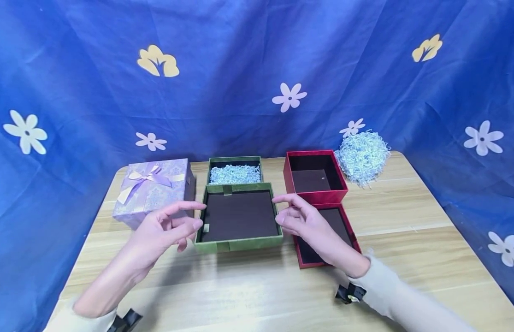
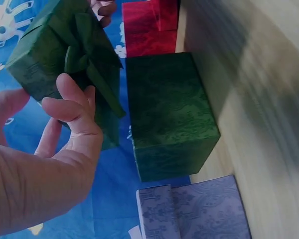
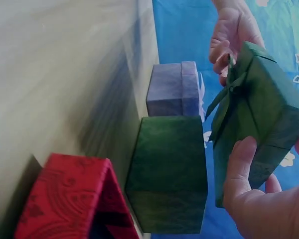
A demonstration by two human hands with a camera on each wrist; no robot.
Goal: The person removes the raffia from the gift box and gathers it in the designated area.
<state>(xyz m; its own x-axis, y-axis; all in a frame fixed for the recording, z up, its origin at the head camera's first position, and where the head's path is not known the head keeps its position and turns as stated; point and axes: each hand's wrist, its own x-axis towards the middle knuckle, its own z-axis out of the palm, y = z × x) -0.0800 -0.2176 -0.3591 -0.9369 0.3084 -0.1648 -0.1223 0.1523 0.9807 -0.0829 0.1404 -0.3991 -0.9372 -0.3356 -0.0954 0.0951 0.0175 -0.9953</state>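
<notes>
A green gift-box lid [image 1: 240, 214] is raised above the table with its dark inside facing up. My left hand [image 1: 159, 235] grips the lid's left edge between thumb and fingers, and my right hand [image 1: 304, 223] pinches the right edge the same way. Under the lid hangs a green ribbon bow [image 2: 77, 62], seen in both wrist views. Just behind stands the green box base [image 2: 172, 99], partly covered by the lid in the head view. Pale blue shredded paper [image 1: 235, 174] fills it.
On the left sits a closed lavender box [image 1: 157, 196] with a ribbon bow. To the right, an open red box [image 1: 316, 198] stands behind its upturned red lid [image 1: 333, 221]. A heap of pale blue shreds [image 1: 362, 157] lies at the table's back right. Blue cloth [image 1: 240, 92] hangs behind.
</notes>
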